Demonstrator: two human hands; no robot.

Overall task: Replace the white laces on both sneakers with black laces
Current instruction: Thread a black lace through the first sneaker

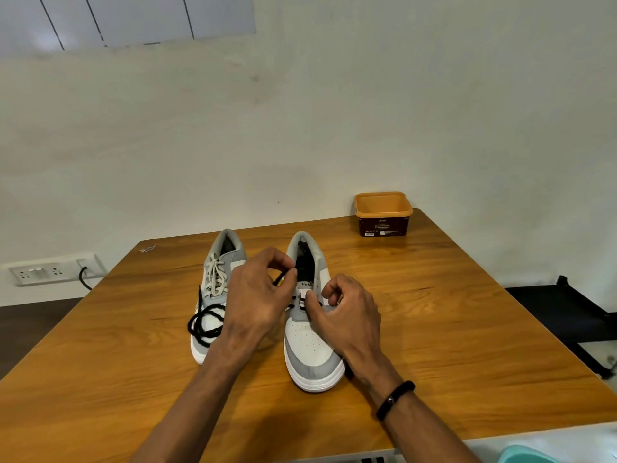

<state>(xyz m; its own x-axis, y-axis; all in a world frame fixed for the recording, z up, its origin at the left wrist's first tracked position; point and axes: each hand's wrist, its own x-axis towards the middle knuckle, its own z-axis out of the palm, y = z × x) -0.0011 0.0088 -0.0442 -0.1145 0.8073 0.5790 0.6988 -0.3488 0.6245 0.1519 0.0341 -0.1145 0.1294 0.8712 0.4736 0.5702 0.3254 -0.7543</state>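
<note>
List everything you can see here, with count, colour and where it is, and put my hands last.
Table: one, brown wood, fills the foreground.
Sneakers: two, grey and white, side by side mid-table; left sneaker has white laces, right sneaker is part-laced in black.
Loose lace: one, black, bunched on the left sneaker's toe.
Tub: one, orange and brown, far right corner.
Socket panel: one, white, wall at left.
Wristband: one, black, right wrist.
Left hand: pinches a black lace end.
Right hand: at the right sneaker's eyelets.

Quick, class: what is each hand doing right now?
Left hand: pinches the black lace.
Right hand: fingers curled at the right sneaker's eyelets; whether they hold the lace cannot be told.
</note>
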